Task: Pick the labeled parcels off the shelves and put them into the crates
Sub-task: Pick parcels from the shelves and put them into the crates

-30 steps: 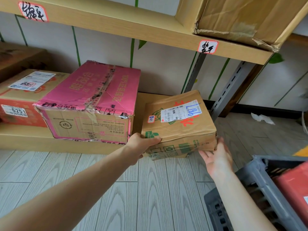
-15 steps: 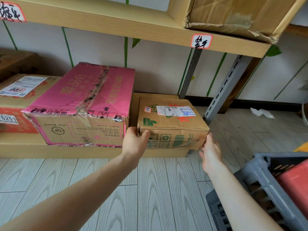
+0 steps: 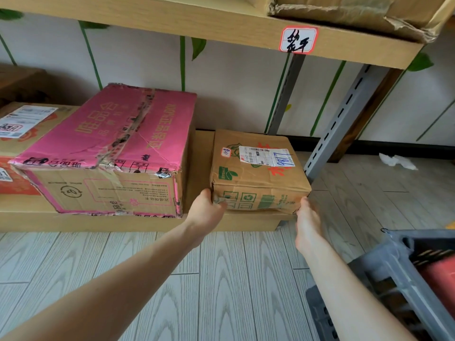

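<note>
A small brown parcel [image 3: 256, 178] with a white label and blue handwriting lies flat on the low shelf board [image 3: 147, 223], at its right end. My left hand [image 3: 205, 210] grips the parcel's front left corner. My right hand [image 3: 307, 225] holds its front right corner, with the fingertips hidden behind the edge. A grey plastic crate [image 3: 394, 262] stands on the floor at the lower right, with a red parcel [image 3: 440, 279] inside it.
A large pink-topped carton [image 3: 118, 139] sits just left of the parcel, and a labelled red-and-brown box [image 3: 24, 124] lies further left. The upper shelf [image 3: 221, 23] overhangs and carries a torn carton [image 3: 357, 13]. Grey metal uprights [image 3: 339, 119] stand to the right. Crumpled paper [image 3: 397, 161] lies on the floor.
The brown parcel, tilted and overhanging the shelf edge a second ago, now lies flat and further back on the board. Both hands followed it forward and stayed at its front corners.
</note>
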